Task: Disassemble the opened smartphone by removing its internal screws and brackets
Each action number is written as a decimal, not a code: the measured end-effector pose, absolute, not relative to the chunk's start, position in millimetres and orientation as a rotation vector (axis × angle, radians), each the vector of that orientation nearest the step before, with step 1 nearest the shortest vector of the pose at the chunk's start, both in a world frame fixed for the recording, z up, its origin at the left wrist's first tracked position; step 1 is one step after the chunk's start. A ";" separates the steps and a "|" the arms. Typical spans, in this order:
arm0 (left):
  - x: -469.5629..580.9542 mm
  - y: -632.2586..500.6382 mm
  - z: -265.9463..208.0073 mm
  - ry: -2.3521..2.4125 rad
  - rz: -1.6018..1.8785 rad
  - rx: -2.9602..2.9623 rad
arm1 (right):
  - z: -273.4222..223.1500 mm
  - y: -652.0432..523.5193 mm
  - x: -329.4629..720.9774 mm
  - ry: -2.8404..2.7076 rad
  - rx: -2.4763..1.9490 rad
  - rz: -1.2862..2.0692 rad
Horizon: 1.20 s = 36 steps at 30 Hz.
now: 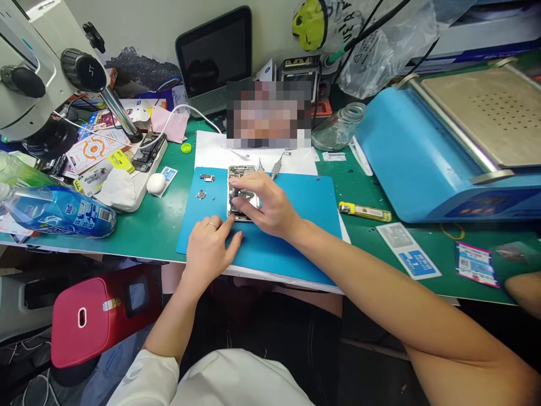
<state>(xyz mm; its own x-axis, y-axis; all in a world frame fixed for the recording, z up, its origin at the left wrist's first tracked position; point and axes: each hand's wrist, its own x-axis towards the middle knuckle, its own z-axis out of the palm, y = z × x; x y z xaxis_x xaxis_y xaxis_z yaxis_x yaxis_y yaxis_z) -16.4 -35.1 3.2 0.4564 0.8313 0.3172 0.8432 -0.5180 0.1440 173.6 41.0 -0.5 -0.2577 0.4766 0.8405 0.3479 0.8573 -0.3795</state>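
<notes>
An opened phone (252, 201) lies on the blue mat (296, 242), its inner parts showing. Over it is my right hand (273, 206), thumb and index finger closing on a small dark piece (235, 193) whose kind is hard to make out. My left hand (210, 246) rests palm down at the phone's lower left corner, index fingertip at its edge and thumb apart; nothing is held in it. Left of the phone lie a small metal part (207, 177), another loose part (201, 194) and tiny bits. Beyond my right hand are the tips of two grey tools (276, 167).
A blue machine with a perforated plate (406, 163) stands at right, a yellow cutter (365, 211) before it. At left are a blue bottle (63, 211), a microscope (46, 84) and papers. A glass jar (340, 127) lies behind. Someone's elbow or arm (526, 290) shows far right.
</notes>
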 end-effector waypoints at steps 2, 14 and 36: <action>-16.7 -35.1 3.3 -1.537 -0.545 -2.655 | -0.2 40.7 174.1 -1.863 -0.611 0.170; -16.1 -35.0 2.8 -1.548 -0.561 -2.655 | -5.8 37.0 168.8 -1.864 -0.576 0.180; -16.2 -35.2 4.1 -1.543 -0.529 -2.660 | -4.1 34.7 169.4 -1.862 -0.630 0.031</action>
